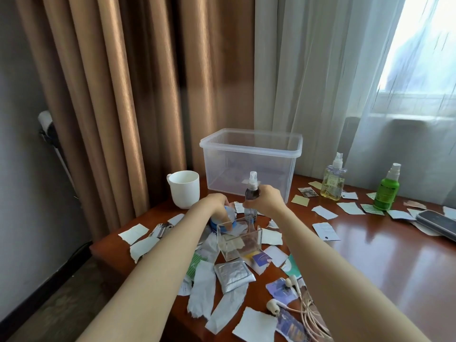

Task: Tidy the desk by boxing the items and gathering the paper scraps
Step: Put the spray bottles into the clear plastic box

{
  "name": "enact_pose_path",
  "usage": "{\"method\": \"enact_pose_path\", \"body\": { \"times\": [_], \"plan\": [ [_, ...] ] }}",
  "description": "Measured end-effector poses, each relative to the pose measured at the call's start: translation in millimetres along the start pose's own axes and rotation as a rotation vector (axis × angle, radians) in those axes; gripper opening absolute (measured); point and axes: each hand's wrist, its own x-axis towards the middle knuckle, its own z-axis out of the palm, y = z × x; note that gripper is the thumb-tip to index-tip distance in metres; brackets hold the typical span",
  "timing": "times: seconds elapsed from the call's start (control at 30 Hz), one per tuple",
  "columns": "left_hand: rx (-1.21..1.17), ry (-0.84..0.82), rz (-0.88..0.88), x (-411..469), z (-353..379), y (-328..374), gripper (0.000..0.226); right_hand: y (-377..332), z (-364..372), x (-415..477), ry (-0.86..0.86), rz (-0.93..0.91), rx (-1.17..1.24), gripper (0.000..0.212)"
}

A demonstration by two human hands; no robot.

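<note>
My right hand grips a small dark spray bottle with a clear cap, held upright just in front of the large clear plastic box. My left hand is closed on a blue round object resting on the desk beside a small clear acrylic container. Torn paper scraps lie scattered over the wooden desk. The big box stands open at the back of the desk.
A white mug stands left of the box. A yellow spray bottle and a green one stand at the right, a dark case beyond. A silver sachet and earphones lie near me.
</note>
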Motion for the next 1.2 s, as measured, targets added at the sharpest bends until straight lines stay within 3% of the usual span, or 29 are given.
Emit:
{"method": "enact_pose_path", "body": {
  "times": [0.43,1.2],
  "plan": [
    [-0.072,0.188,0.045,-17.7,-25.4,11.3,0.059,-12.4,-27.4,-17.2,0.050,0.016,-0.001,0.042],
    [-0.128,0.288,0.196,-58.1,-60.2,66.2,0.053,-13.7,-95.6,-63.1,0.140,-0.014,-0.058,0.041]
  ]
}}
